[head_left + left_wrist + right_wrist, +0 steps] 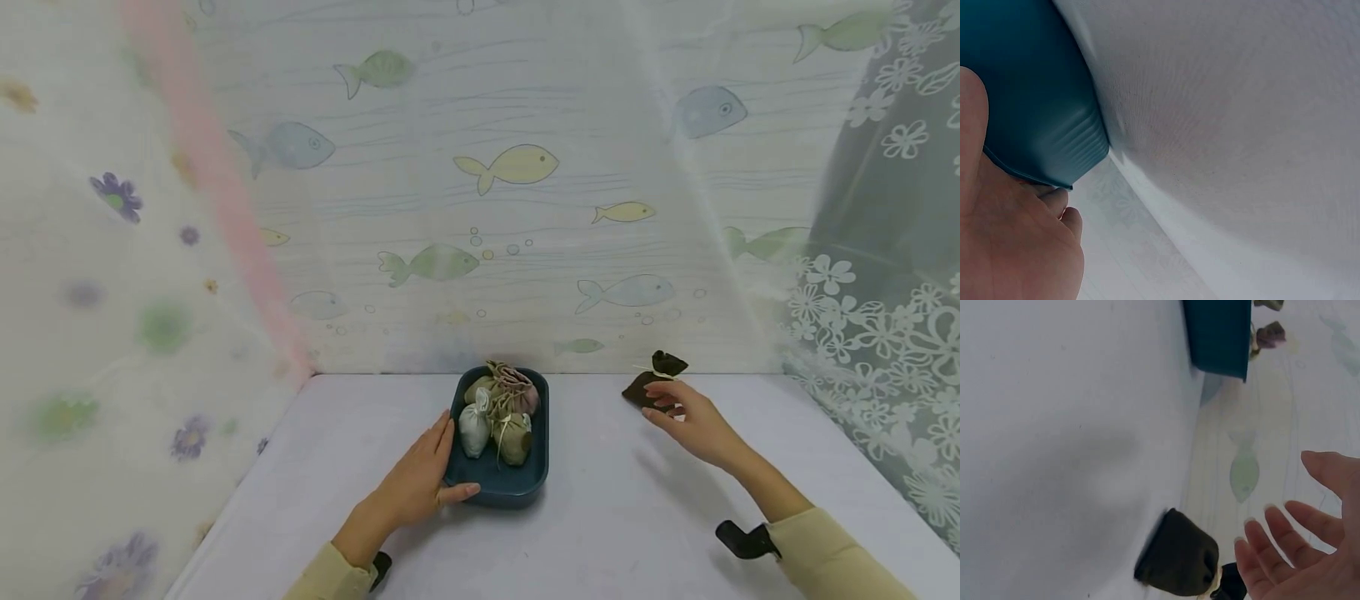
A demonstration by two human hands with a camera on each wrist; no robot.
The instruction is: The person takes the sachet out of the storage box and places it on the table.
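Observation:
A dark blue tray (501, 492) with raised walls stands on the white table, holding several small tied cloth pouches. Among them are a pale grey-white pouch (474, 432) and an olive pouch (513, 440). My left hand (412, 477) lies along the tray's left side, fingers straight against the wall and thumb over the near-left corner. To the right, near the table's back edge, sits a dark brown pouch (637, 390) tied with a light cord. My right hand (693, 421) is right beside it with relaxed, spread fingers; the right wrist view shows the fingertips just off the dark pouch (1182, 556).
The white table (592, 533) ends at a back curtain (420, 208) printed with fish. A flowered curtain (150, 350) hangs at the left, and a sheer one with white flowers (900, 333) at the right. Black wrist mounts (746, 540) stick out below the sleeves.

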